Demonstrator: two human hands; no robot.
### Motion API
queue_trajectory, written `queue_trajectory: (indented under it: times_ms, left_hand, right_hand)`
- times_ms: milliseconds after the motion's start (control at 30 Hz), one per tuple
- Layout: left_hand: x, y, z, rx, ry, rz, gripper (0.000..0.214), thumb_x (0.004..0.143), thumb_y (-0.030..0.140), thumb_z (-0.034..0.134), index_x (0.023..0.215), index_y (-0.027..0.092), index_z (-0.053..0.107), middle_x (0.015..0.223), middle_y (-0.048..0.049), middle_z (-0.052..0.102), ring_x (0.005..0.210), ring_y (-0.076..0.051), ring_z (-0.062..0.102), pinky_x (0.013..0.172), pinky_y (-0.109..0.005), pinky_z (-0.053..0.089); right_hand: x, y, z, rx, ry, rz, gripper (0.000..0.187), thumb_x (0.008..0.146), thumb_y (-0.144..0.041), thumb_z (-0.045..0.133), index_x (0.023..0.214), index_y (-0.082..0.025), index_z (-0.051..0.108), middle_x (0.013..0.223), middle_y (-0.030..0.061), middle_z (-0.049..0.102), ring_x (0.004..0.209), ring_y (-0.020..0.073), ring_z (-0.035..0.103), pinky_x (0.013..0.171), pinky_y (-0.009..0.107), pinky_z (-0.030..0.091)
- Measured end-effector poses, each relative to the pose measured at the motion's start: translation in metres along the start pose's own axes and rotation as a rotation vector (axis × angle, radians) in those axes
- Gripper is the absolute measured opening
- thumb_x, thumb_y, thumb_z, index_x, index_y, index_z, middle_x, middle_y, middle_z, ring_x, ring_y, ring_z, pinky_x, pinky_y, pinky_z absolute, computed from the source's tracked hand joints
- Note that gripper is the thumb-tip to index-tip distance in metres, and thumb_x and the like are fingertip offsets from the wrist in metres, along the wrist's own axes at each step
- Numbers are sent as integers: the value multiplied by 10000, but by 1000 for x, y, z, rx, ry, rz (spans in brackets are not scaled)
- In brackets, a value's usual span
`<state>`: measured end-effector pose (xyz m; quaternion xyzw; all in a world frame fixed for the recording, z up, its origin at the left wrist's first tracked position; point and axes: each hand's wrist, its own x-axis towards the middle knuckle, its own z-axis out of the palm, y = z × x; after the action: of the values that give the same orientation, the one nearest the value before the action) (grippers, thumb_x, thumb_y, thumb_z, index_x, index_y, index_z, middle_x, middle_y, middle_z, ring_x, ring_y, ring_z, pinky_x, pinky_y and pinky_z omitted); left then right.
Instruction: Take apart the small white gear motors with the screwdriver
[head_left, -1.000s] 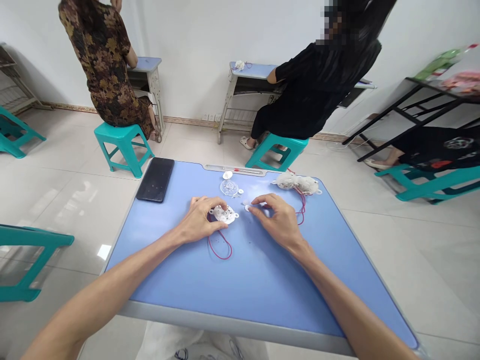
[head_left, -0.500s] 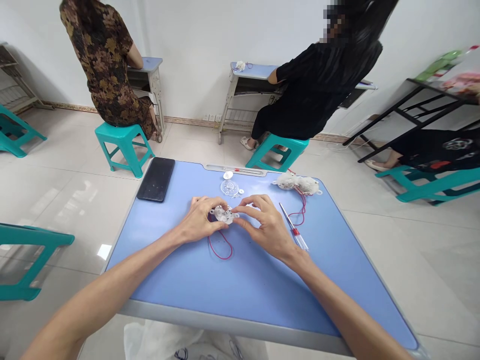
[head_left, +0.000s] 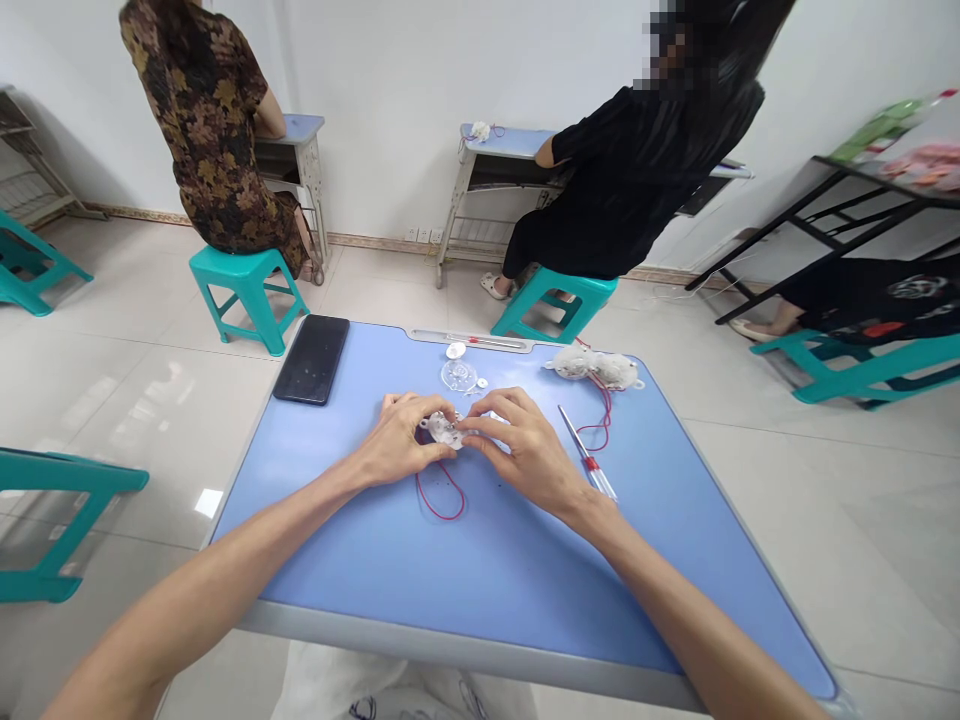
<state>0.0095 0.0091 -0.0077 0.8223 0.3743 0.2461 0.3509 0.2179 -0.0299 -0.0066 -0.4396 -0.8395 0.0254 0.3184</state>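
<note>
My left hand (head_left: 409, 440) is closed around the left side of a small clear plastic disc-like part (head_left: 444, 430) with ring tabs, held low over the desk. The thumb and index finger of my right hand (head_left: 521, 445) are pinched together over its right half; what lies between their tips is hidden. A red cord (head_left: 450, 517) loops out from beneath the part onto the desk. Just beyond my hands lie a clear round plastic cover (head_left: 458, 376), a white disc (head_left: 456, 350) and a smaller white piece (head_left: 482, 383).
The blue desk (head_left: 450, 590) carries a black phone (head_left: 312, 360) at back left. A pair of joined whitish round plastic pieces (head_left: 592, 368) with red cords sits at back right, near a pen-like tool (head_left: 587, 455) with a red band. Two people sit ahead on green stools (head_left: 247, 280).
My right hand's fingertips have shifted slightly left, from the right tab onto the plastic part. My left hand keeps its hold, barely moving.
</note>
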Motion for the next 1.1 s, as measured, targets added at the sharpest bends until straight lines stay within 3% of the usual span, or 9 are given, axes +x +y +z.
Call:
queue_trajectory:
  times_ms: [533,800,1100]
  left_hand:
    - [0,1,0,-2,3,3,303,790,283,754,1044,244,594,1019,24,687,986,-198,593,963,-376,329]
    - [0,-1,1,-5,3,5,314,789,285,756,1059,250,599,1040,24,692,999,-199,597,976,-381,323]
    - [1,0,1,2,-5,-3,330,777,302,767,1060,251,605,1044,20,701,981,-202,599,970,-387,329]
  right_hand:
    - [-2,1,1,14,-26,-31,176,905,-196,629,1077,-204,668,1004,94,682,950,253,563,760,420,519]
    - [0,3,-1,58,-10,-26,138,913,-197,629,1020,-247,701,988,70,689,936,241,575,766,418,533]
    - [1,2,-1,25,-40,-31,105,920,-205,614,1004,-201,678,960,89,670,937,246,560,759,413,515]
